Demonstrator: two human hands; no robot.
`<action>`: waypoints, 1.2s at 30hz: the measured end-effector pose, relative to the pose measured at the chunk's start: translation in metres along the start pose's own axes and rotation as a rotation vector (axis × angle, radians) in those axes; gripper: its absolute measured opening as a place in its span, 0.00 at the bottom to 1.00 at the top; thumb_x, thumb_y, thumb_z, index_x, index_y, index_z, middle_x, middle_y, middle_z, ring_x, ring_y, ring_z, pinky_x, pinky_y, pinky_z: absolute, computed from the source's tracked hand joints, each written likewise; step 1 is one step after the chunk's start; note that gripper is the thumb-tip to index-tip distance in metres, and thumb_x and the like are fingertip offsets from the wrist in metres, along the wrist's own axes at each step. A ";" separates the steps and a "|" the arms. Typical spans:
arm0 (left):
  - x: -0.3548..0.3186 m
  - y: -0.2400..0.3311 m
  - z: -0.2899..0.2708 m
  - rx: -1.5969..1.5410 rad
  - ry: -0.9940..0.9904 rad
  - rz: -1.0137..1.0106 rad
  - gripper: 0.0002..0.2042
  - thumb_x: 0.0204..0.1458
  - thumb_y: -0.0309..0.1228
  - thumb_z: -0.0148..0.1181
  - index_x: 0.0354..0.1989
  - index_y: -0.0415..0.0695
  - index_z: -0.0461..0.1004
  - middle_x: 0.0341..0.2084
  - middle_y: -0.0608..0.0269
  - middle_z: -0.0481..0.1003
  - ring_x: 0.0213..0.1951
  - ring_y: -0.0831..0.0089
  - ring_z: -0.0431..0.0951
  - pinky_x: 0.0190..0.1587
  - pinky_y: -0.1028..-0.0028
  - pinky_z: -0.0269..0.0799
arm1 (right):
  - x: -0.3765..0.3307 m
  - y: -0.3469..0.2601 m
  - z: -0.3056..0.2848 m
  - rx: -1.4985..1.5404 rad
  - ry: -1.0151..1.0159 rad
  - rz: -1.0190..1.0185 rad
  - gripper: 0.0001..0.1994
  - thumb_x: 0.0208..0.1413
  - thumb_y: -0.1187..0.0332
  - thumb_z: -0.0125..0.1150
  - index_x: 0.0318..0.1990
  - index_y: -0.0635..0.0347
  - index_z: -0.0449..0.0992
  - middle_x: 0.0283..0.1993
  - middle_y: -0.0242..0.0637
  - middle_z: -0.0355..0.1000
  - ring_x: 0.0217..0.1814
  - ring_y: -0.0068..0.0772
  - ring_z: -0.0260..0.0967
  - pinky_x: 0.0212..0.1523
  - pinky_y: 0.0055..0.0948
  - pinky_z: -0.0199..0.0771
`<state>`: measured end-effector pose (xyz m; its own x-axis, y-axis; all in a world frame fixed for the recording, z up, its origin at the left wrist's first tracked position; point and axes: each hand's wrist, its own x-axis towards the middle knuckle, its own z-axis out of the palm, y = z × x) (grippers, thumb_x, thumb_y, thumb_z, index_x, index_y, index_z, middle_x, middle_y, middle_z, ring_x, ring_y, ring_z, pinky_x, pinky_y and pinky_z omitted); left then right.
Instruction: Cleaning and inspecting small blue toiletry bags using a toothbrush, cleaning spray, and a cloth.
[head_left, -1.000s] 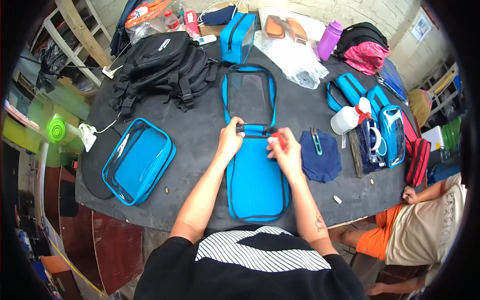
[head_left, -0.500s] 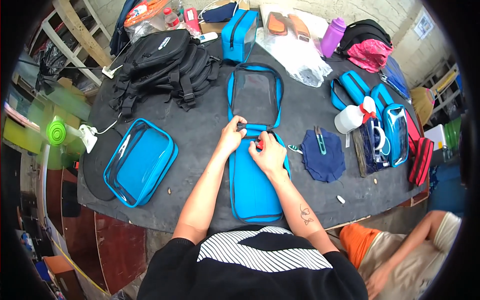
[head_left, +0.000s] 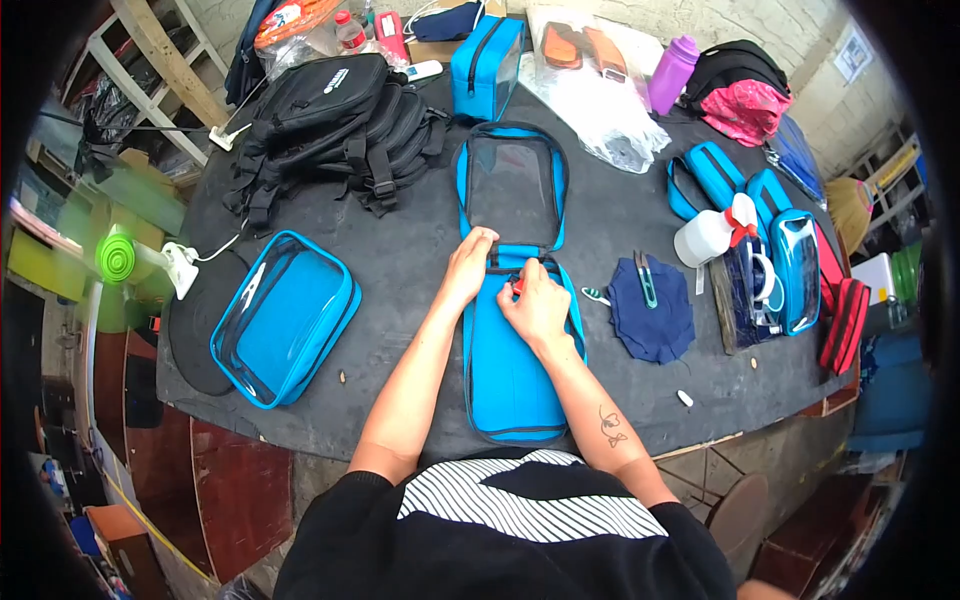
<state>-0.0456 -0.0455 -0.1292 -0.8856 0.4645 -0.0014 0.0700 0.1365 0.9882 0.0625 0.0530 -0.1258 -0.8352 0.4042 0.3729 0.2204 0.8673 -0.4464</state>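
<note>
Two hands pinch the soft, light blue pouch near the tabletop's front edge: left hand gripping its zipper seam, right hand clenching a small red tool

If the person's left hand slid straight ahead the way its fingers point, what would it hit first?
Probably the clear-windowed lid of the open blue pouch, lying flat just beyond the left hand; farther on stands an upright blue pouch.

A dark tabletop carries an open blue pouch at its near edge, a clear-fronted blue case left, a black backpack behind, and navy cloth with snips right.
</note>
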 end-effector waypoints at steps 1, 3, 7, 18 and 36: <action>0.000 0.001 0.000 0.001 0.000 -0.001 0.15 0.62 0.36 0.42 0.40 0.39 0.72 0.40 0.62 0.74 0.48 0.75 0.70 0.53 0.75 0.61 | 0.000 0.000 0.000 0.001 0.000 0.000 0.14 0.41 0.65 0.62 0.31 0.60 0.64 0.26 0.40 0.70 0.26 0.44 0.72 0.26 0.41 0.71; -0.001 0.002 0.001 0.011 -0.001 0.002 0.15 0.63 0.37 0.41 0.40 0.39 0.73 0.39 0.61 0.74 0.47 0.74 0.70 0.54 0.75 0.61 | 0.001 -0.002 0.001 -0.019 -0.007 -0.003 0.14 0.41 0.64 0.63 0.30 0.60 0.64 0.25 0.40 0.69 0.25 0.44 0.72 0.26 0.40 0.71; 0.000 0.001 -0.001 0.018 0.016 -0.001 0.16 0.63 0.36 0.40 0.40 0.38 0.73 0.39 0.61 0.74 0.47 0.74 0.70 0.54 0.75 0.61 | -0.001 -0.004 0.005 -0.009 0.002 -0.086 0.14 0.41 0.64 0.63 0.30 0.60 0.64 0.25 0.40 0.69 0.24 0.43 0.72 0.26 0.39 0.71; -0.002 -0.001 -0.002 -0.008 -0.019 -0.018 0.15 0.63 0.37 0.42 0.40 0.39 0.73 0.40 0.61 0.74 0.48 0.73 0.71 0.54 0.75 0.61 | -0.003 0.000 -0.004 0.148 0.035 -0.038 0.15 0.43 0.62 0.66 0.29 0.58 0.65 0.25 0.37 0.69 0.25 0.43 0.71 0.26 0.38 0.70; -0.009 0.010 -0.008 0.051 0.028 -0.003 0.26 0.54 0.27 0.57 0.63 0.52 0.60 0.25 0.66 0.69 0.29 0.80 0.68 0.34 0.78 0.66 | 0.005 0.036 -0.082 0.832 0.131 0.276 0.16 0.50 0.62 0.68 0.35 0.62 0.68 0.27 0.27 0.67 0.28 0.15 0.59 0.28 0.20 0.62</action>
<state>-0.0409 -0.0549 -0.1179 -0.8984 0.4391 0.0009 0.0902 0.1825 0.9791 0.1081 0.1100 -0.0735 -0.7310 0.6419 0.2314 -0.0744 0.2621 -0.9622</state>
